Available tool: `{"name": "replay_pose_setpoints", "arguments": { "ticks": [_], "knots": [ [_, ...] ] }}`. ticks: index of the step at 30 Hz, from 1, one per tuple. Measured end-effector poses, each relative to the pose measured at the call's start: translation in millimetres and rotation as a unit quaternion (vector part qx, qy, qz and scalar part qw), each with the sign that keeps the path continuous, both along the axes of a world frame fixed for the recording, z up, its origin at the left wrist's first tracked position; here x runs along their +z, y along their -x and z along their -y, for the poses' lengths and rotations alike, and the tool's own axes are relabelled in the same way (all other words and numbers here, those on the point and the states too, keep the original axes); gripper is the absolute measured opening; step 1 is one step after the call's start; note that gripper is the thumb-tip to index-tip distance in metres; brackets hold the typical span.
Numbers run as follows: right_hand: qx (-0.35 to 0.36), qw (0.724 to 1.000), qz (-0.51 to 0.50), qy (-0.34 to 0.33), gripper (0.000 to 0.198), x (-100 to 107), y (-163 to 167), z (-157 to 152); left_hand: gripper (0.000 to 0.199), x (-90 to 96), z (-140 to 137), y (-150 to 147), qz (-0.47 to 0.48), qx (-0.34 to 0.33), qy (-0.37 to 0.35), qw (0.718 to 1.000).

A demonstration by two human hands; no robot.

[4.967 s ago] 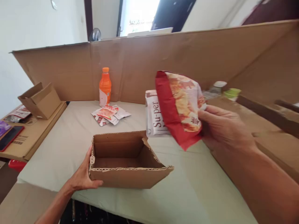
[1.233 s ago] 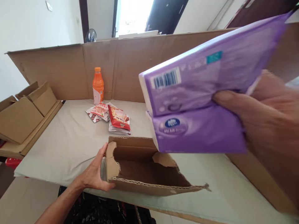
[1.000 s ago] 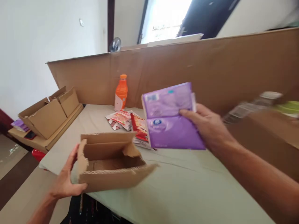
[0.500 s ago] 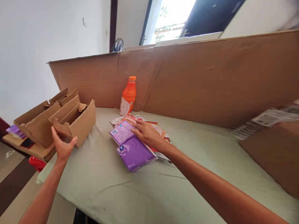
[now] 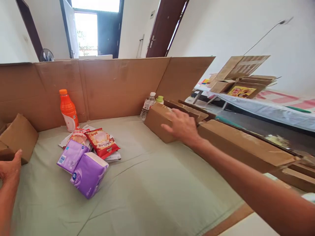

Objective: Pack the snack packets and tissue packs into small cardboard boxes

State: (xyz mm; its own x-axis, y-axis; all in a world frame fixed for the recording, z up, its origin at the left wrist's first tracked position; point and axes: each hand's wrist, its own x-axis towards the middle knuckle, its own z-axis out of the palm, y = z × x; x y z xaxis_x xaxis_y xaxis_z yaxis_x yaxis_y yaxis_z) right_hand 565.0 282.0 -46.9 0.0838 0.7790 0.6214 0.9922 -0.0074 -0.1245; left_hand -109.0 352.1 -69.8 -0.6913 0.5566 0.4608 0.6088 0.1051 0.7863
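The right hand (image 5: 181, 126) spreads, empty, by a cardboard box (image 5: 157, 123) — long axis along the right edge of the tabletop (image 5: 147, 186); the left hand (image 5: 10, 168) touches another carton (image 5: 22, 136), grip unclear.

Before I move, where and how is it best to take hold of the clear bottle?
I would grip the clear bottle just below its cap, coming from your left: it stands roughly upright, and the box hides only its lower right side.

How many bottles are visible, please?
2: an orange bottle behind the packets, and a clear bottle beside the cardboard box. The green-topped item, partly hidden, may be another.
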Motion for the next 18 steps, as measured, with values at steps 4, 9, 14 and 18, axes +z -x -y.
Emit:
{"name": "replay_pose_setpoints", "arguments": {
  "ticks": [4, 9, 14, 18],
  "knots": [
    [-0.050, 0.996, -0.068, -0.006, 0.059, -2.2, -63.0, -39.9, 0.132, -23.2, 64.9, -46.7, -0.066, -0.092, 0.010, 0.993],
    [-0.072, 0.989, -0.114, 0.061, 0.057, -8.4, -89.3, -58.9, 0.095, -74.9, 158.5, -134.2, -0.107, -0.324, 0.112, 0.933],
    [-0.023, 0.994, -0.074, 0.083, 0.031, -2.2, -68.2, -13.6, 0.102, -83.3, 150.4, -196.4, -0.091, -0.368, 0.114, 0.918],
    [0.046, 0.994, -0.027, 0.099, 0.020, 1.0, -25.3, 62.6, 0.102, -76.9, 117.0, -224.5, -0.084, -0.368, 0.108, 0.920]
  ]
}}
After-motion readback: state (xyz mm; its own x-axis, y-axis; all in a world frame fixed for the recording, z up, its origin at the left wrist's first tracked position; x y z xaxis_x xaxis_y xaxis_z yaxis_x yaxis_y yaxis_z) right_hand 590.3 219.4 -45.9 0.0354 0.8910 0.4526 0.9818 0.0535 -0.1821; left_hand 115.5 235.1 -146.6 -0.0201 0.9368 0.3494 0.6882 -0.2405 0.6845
